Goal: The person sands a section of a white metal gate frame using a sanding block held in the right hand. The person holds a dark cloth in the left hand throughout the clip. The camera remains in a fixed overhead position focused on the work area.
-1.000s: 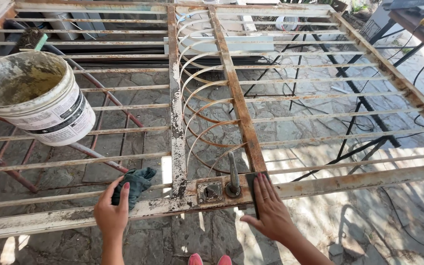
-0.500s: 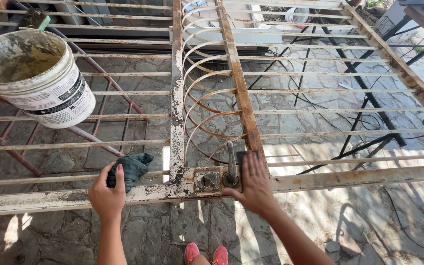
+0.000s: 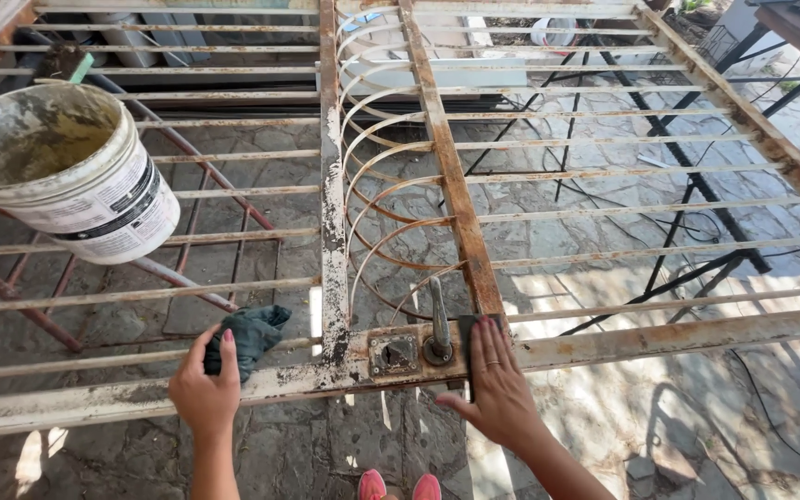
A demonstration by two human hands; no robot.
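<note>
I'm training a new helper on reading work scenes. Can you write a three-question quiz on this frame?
1. True or false: the left hand holds a dark cloth.
2. The right hand presses a dark sheet against: A) the bucket, B) the rusty gate frame, C) the floor?
3. What stands between the lock plate and the right hand?

Key: 1 true. 2 B. 3 the door handle.

Under the right hand (image 3: 497,389) a dark sheet (image 3: 466,330) is mostly covered; the left hand (image 3: 204,393) hides part of the cloth (image 3: 254,335).
</note>
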